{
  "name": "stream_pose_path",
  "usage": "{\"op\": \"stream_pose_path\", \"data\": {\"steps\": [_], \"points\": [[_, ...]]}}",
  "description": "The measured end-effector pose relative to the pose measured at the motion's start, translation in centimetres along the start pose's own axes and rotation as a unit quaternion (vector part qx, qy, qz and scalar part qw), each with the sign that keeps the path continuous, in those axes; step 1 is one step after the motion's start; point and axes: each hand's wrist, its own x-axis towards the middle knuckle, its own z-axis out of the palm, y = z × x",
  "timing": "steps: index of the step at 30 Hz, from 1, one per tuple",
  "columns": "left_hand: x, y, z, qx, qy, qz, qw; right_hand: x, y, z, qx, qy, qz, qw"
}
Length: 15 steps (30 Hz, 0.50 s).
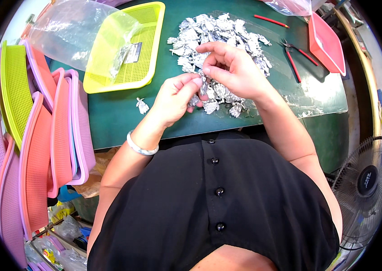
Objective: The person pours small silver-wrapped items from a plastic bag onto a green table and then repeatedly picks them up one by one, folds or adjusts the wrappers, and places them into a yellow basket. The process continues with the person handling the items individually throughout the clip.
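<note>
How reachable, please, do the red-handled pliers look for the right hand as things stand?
Probably yes: the red-handled pliers lie uncovered on the green table, to the right of the right hand, and no object appears to block the way.

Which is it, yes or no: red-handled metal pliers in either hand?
No: the pliers lie open on the green tabletop, untouched.

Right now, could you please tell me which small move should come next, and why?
I would probably bring the right hand down to the small silver piece, since the left hand seems to pinch it near its top and the right hand is close by.
</note>
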Motion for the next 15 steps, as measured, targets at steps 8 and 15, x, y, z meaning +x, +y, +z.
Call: {"op": "stream_pose_path", "data": {"steps": [8, 15], "points": [[0.3, -0.2, -0.1, -0.144, 0.014, -0.021, 0.989, -1.3, 1.3, -0.1, 0.111, 0.043, 0.063, 0.991], [0.4, 0.2, 0.0, -0.143, 0.013, -0.023, 0.989, -2.1, 1.9, 0.2, 0.18, 0.021, 0.122, 0.976]]}}
